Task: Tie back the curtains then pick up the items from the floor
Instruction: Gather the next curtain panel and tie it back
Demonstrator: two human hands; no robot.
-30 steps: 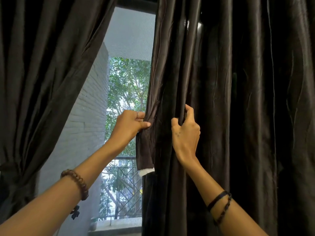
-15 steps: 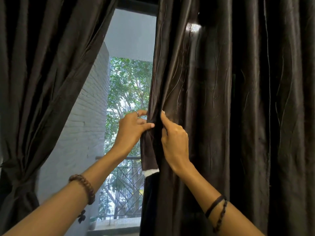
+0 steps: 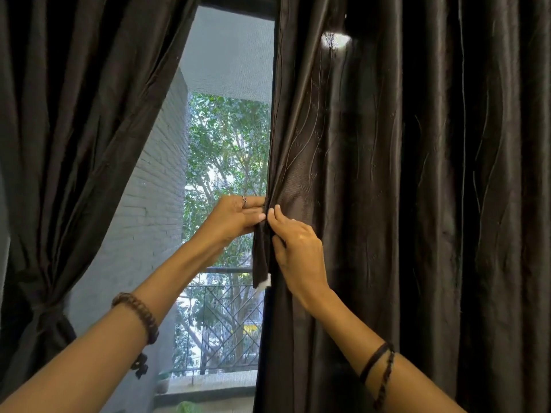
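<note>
At the right curtain's [image 3: 387, 204] inner edge, left hand [image 3: 235, 219] and right hand [image 3: 298, 248] pinch its fabric.

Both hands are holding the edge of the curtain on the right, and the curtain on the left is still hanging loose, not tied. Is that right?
Not quite. The head view shows the left curtain already tied back low down. The rest is right: the left hand and right hand both hold the right curtain's edge.

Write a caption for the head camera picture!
Both hands, left hand and right hand, pinch the dark brown satin curtain's edge.
</note>
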